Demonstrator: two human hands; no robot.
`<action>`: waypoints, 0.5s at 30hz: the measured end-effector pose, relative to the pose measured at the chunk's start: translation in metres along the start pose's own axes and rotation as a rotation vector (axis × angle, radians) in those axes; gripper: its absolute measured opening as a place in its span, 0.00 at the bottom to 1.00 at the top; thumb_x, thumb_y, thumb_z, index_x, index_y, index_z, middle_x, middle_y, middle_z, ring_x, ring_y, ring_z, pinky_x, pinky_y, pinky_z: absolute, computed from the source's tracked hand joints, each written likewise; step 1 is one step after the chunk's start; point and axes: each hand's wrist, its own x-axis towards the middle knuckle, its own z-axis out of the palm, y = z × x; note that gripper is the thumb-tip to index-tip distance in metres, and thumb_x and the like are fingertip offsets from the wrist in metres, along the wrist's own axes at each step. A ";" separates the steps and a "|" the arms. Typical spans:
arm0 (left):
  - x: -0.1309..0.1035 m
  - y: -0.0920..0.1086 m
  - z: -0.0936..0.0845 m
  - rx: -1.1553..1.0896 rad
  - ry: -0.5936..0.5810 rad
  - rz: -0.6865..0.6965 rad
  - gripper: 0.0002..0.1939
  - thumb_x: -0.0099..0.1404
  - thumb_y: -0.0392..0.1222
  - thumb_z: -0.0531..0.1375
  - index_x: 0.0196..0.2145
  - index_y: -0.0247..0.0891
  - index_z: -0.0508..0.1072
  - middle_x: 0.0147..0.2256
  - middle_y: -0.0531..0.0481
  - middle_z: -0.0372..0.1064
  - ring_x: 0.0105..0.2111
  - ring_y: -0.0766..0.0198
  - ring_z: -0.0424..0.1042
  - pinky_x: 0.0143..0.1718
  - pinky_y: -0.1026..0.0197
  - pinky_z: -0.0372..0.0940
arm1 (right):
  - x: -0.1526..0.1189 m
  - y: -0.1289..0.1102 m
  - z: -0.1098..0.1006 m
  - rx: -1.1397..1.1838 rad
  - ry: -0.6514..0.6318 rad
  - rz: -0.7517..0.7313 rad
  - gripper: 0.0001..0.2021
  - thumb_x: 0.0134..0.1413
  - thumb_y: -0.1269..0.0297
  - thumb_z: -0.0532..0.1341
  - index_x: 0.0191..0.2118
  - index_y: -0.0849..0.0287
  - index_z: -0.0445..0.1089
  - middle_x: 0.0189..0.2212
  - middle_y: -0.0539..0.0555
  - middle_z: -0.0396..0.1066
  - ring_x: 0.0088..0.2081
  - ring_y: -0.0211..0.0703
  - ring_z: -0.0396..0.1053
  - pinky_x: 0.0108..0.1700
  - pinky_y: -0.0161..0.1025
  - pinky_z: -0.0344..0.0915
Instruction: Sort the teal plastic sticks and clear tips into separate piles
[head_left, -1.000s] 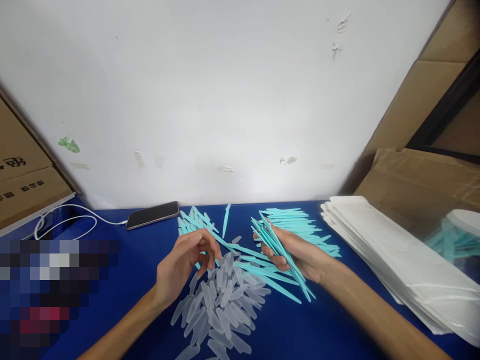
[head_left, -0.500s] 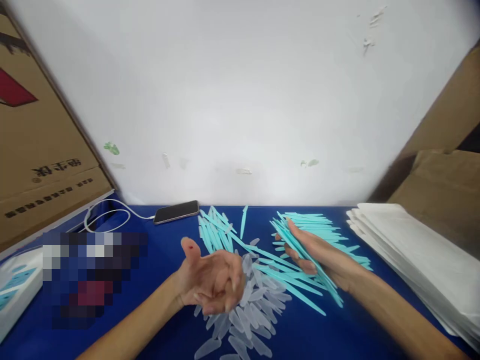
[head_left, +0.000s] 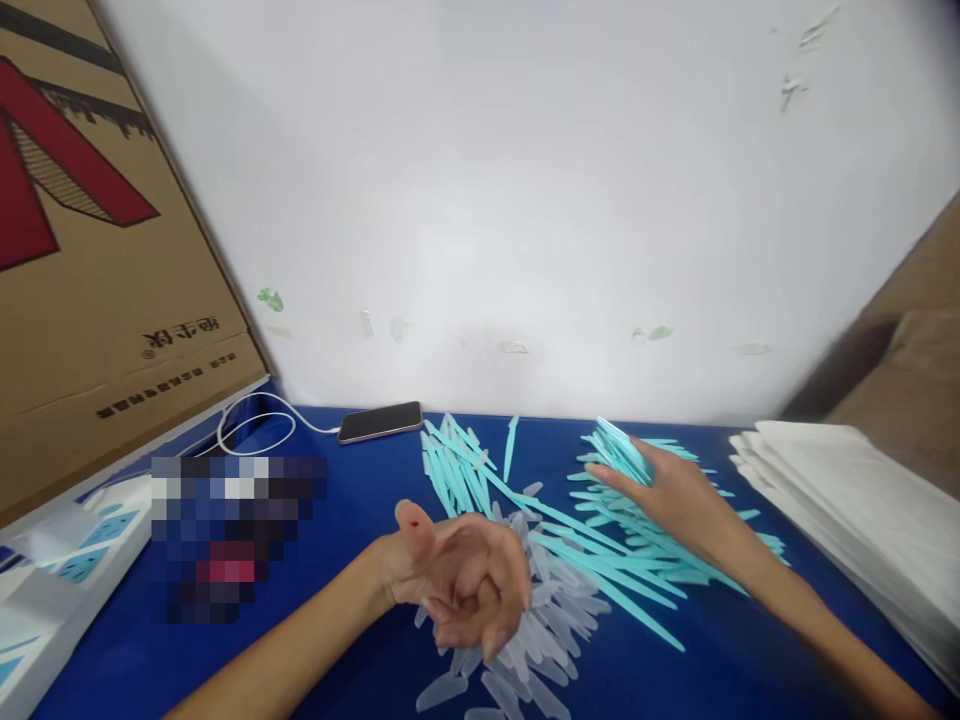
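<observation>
My right hand (head_left: 675, 495) is closed around a bunch of slim turquoise eyebrow razors (head_left: 621, 447), low over the right-hand pile of the same razors (head_left: 637, 525). Its thumb lies on the near side of the bunch and the other fingers are mostly hidden. My left hand (head_left: 465, 580) is turned palm up, its fingers loosely curled and the thumb apart, with nothing visible in it. It hovers over a heap of translucent caps (head_left: 551, 620). More turquoise razors (head_left: 600, 570) lie loosely across that heap, and another group (head_left: 454, 470) lies behind my left hand.
A phone (head_left: 380, 422) with a white cable lies near the white wall (head_left: 480, 200). At left are a power strip (head_left: 97, 540), a pixelated patch and a cardboard box (head_left: 135, 270). Stacked white sheets (head_left: 847, 500) lie at right on the blue tabletop (head_left: 337, 660).
My right hand has gone from holding the razors slanted beside the pile to palm down over it, with the bunch lowered onto the pile. My left hand stays curled palm up. The view has shifted left.
</observation>
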 end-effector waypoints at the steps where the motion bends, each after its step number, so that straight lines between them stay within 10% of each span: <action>1: 0.001 0.000 -0.002 -0.004 0.010 0.006 0.43 0.43 0.81 0.61 0.35 0.34 0.75 0.23 0.48 0.72 0.11 0.72 0.61 0.07 0.69 0.37 | 0.002 0.002 -0.002 -0.134 0.039 -0.019 0.38 0.59 0.36 0.55 0.64 0.62 0.61 0.44 0.66 0.77 0.49 0.68 0.73 0.46 0.55 0.68; 5: 0.003 0.003 -0.008 -0.063 0.093 0.123 0.39 0.51 0.79 0.57 0.28 0.33 0.70 0.21 0.51 0.66 0.12 0.73 0.61 0.08 0.70 0.40 | 0.013 0.018 -0.008 -0.437 0.099 -0.046 0.28 0.64 0.42 0.54 0.56 0.61 0.66 0.29 0.61 0.76 0.37 0.67 0.76 0.35 0.47 0.64; 15: 0.007 0.010 -0.013 -0.156 0.294 0.247 0.39 0.61 0.76 0.47 0.26 0.32 0.71 0.19 0.55 0.60 0.12 0.77 0.55 0.12 0.71 0.42 | 0.017 0.037 -0.030 -0.270 0.036 -0.164 0.17 0.63 0.48 0.60 0.48 0.56 0.69 0.41 0.61 0.76 0.45 0.57 0.73 0.41 0.40 0.59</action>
